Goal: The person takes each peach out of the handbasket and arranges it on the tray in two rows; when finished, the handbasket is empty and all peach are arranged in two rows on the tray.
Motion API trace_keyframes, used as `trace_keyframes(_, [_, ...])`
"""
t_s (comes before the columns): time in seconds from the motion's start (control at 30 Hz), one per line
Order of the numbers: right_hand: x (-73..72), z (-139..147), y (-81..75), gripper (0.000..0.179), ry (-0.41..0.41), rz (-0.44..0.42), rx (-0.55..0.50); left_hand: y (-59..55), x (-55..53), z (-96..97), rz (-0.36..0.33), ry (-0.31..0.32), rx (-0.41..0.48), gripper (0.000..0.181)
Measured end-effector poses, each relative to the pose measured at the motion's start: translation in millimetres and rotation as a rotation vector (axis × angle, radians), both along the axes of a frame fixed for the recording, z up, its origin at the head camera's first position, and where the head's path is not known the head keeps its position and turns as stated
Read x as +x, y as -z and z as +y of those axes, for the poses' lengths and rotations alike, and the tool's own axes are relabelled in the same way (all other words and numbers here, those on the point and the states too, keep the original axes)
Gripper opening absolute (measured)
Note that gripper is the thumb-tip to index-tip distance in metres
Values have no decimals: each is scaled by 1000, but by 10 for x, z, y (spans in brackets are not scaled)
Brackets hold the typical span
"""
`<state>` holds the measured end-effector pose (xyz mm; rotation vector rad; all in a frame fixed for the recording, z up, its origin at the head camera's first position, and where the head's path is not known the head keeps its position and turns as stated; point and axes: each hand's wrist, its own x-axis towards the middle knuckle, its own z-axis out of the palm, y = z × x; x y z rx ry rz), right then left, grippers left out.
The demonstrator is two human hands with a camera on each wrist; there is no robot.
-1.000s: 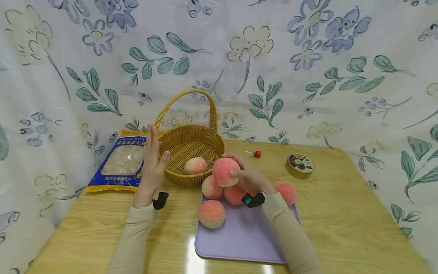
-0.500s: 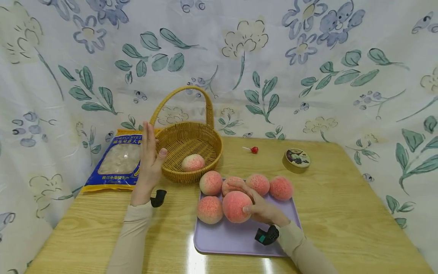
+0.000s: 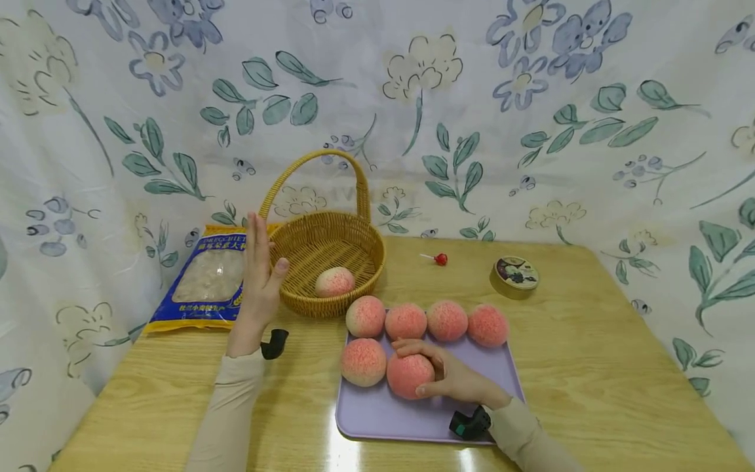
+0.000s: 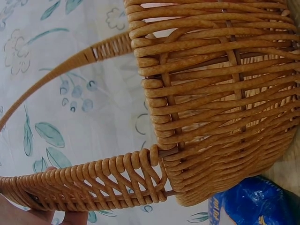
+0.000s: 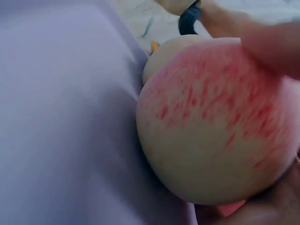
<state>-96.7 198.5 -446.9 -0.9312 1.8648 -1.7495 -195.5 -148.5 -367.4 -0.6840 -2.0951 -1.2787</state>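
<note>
My right hand [image 3: 451, 377] grips a pink peach [image 3: 408, 377], which sits low over the purple tray [image 3: 413, 419]; whether it bears on the tray is hard to tell. In the right wrist view the peach [image 5: 211, 126] fills the middle, with fingers on either side. Several more peaches stand on the tray: a row at its far edge, including a peach [image 3: 406, 321], and another peach [image 3: 363, 362] left of the held one. My left hand [image 3: 257, 295] is upright, fingers straight, beside the wicker basket [image 3: 330, 223]. The left wrist view shows its fingers partly hidden behind the basket handle [image 4: 89, 185].
One peach [image 3: 335, 282] lies inside the basket. A blue and yellow pasta bag [image 3: 209, 278] lies left of it. Farther right are a red lollipop [image 3: 440, 259] and a round tin [image 3: 515, 274]. A floral curtain [image 3: 377, 118] hangs behind the wooden table [image 3: 601, 367].
My right hand has brought its peach from near the basket's rim back toward me and down to the tray's second row. My left hand keeps its place by the basket.
</note>
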Motion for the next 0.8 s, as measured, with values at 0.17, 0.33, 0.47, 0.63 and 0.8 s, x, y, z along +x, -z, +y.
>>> trace_keyframes(0.17, [-26, 87, -41, 43, -34, 37, -38, -5, 2, -24, 0, -16, 1, 75])
trace_keyframes(0.33, [-72, 157, -94, 42, -24, 84, -71, 1, 0, -33, -5, -14, 2, 75])
trace_keyframes(0.47, [-77, 209, -182, 49, -1, 91, -46, 8, -3, -24, -17, -4, 1, 74])
trace_keyframes(0.63, [-126, 251, -321, 60, 25, 69, -44, 9, -10, -18, -5, -8, -10, 74])
trace_keyframes(0.8, [-298, 240, -439, 64, -33, 36, -65, -4, -1, -17, -18, -9, -12, 74])
